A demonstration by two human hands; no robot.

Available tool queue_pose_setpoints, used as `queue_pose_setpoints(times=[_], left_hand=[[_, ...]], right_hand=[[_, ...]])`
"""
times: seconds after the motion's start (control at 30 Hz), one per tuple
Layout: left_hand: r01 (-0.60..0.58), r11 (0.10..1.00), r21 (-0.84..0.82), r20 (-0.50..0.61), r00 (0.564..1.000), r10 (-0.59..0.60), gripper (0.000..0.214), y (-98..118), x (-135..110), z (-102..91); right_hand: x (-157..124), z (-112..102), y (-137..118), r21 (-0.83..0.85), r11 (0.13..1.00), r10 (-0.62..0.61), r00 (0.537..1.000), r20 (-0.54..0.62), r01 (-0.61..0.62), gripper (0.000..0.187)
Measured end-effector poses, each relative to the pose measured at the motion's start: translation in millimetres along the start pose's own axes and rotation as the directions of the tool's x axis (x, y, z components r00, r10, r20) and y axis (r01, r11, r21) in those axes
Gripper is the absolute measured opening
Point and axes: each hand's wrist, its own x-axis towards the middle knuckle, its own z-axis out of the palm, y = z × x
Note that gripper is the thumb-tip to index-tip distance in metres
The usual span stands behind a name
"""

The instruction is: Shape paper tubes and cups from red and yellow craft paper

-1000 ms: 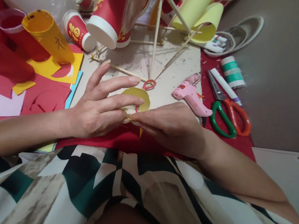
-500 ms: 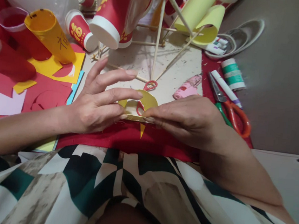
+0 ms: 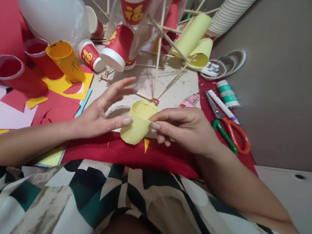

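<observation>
A short pale-yellow paper tube (image 3: 136,129) is tilted above the table's near edge, its round opening turned up and away from me. My right hand (image 3: 186,127) pinches the right side of its rim between thumb and fingers. On the other side, my left hand (image 3: 104,106) is open, fingers spread, with only the thumb touching the tube's wall. Just beyond the tube shows a red loop handle (image 3: 154,101); the rest of it is hidden. A small yellow paper triangle (image 3: 146,146) lies on the red cloth (image 3: 174,156) below.
Scissors (image 3: 227,125), a marker and a green-white roll (image 3: 228,94) lie at the right. A stick frame (image 3: 158,54), larger yellow tubes (image 3: 193,36) and red paper cups (image 3: 118,45) stand behind. Red and orange paper tubes (image 3: 66,60) and paper scraps fill the left.
The yellow tube has tipped so its outer wall now faces me. My left fingers have lifted away, leaving the thumb against it. My view has shifted, showing more of the back.
</observation>
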Motion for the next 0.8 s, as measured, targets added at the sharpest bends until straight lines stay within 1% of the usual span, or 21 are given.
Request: queue_pose_setpoints(times=[0.03, 0.1, 0.17, 0.23, 0.3, 0.33, 0.4, 0.47, 0.53, 0.6, 0.67, 0.7, 0.73, 0.77, 0.8], left_hand=[[0.064, 0.994, -0.088, 0.043, 0.997, -0.060, 0.076, -1, 0, 1.5], [0.189, 0.950, -0.249, 0.134, 0.978, -0.160, 0.080, -2, 1, 3.4], [0.299, 0.885, -0.358, 0.212, 0.949, -0.235, 0.082, -3, 1, 4.3], [0.367, 0.826, -0.429, 0.263, 0.925, -0.274, 0.080, -3, 1, 5.2], [0.430, 0.759, -0.489, 0.296, 0.900, -0.319, 0.068, -2, 0, 7.4], [0.469, 0.710, -0.525, 0.307, 0.883, -0.356, 0.060, -1, 0, 8.9], [0.552, 0.594, -0.585, 0.328, 0.831, -0.449, 0.046, 0, -1, 12.5], [0.596, 0.502, -0.626, 0.334, 0.787, -0.519, 0.042, 1, -1, 15.5], [0.607, 0.465, -0.644, 0.326, 0.768, -0.551, 0.041, 0, 0, 16.5], [0.602, 0.454, -0.657, 0.305, 0.762, -0.571, 0.037, -2, 2, 15.2], [0.594, 0.432, -0.678, 0.275, 0.750, -0.601, 0.032, -6, 5, 12.3], [0.590, 0.411, -0.695, 0.262, 0.740, -0.620, 0.031, -7, 6, 10.7], [0.586, 0.384, -0.713, 0.250, 0.725, -0.641, 0.030, -9, 8, 9.1], [0.584, 0.356, -0.730, 0.243, 0.707, -0.664, 0.031, -11, 9, 7.7], [0.584, 0.329, -0.742, 0.240, 0.689, -0.684, 0.032, -12, 11, 6.6]], right_hand=[[1, 2, 1, 0.053, 0.998, 0.024, 1.000, 0.015, -0.025, 0.016], [3, 4, 3, 0.151, 0.985, 0.069, 0.996, 0.060, -0.077, 0.024], [5, 6, 6, 0.247, 0.961, 0.102, 0.989, 0.111, -0.127, 0.027], [6, 7, 10, 0.355, 0.920, 0.119, 0.982, 0.147, -0.165, 0.026], [8, 8, 15, 0.468, 0.861, 0.136, 0.978, 0.159, -0.196, 0.024], [9, 9, 17, 0.515, 0.830, 0.151, 0.976, 0.159, -0.212, 0.024], [12, 9, 21, 0.572, 0.783, 0.193, 0.969, 0.154, -0.246, 0.024], [14, 9, 22, 0.584, 0.765, 0.233, 0.962, 0.141, -0.271, 0.025], [17, 8, 22, 0.576, 0.769, 0.256, 0.959, 0.121, -0.278, 0.026], [17, 7, 21, 0.542, 0.803, 0.251, 0.965, 0.071, -0.249, 0.034], [17, 6, 22, 0.456, 0.876, 0.197, 0.979, -0.051, -0.153, 0.037], [15, 5, 23, 0.379, 0.922, 0.141, 0.981, -0.135, -0.081, 0.036], [14, 4, 24, 0.273, 0.962, 0.054, 0.975, -0.215, 0.007, 0.036], [12, 4, 26, 0.145, 0.984, -0.060, 0.962, -0.266, 0.101, 0.040], [11, 3, 27, 0.009, 0.981, -0.185, 0.944, -0.272, 0.194, 0.050]])
